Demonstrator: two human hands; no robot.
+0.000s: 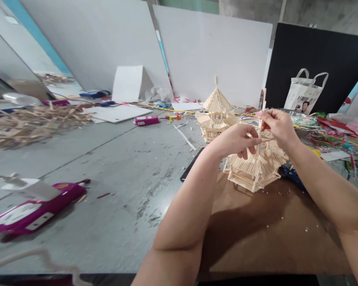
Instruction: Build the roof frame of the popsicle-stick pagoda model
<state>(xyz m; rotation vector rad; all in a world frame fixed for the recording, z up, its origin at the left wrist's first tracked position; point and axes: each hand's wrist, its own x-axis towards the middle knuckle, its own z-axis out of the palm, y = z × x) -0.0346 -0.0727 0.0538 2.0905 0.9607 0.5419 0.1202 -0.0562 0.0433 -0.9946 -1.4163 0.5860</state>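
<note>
A model pavilion [243,182] built of thin wooden sticks stands on a brown board in front of me, with slatted sloping roofs and a many-sided base. Both my hands are at its top. My right hand [278,126] pinches an upright wooden stick [264,97] that rises above the roof. Just lower and to the left, my left hand [237,140] has its fingers closed at a thin wooden stick beside the upright one. My fingers partly hide the top of the model. Behind it stands a second stick pavilion [217,101] with a pointed roof and a finial.
The brown board [250,238] carries small wood crumbs. A black phone-like slab [191,167] lies by my left forearm. Purple power strips [65,192] and a heap of sticks [41,123] are at left. Coloured scraps and a tote bag [302,95] are at right.
</note>
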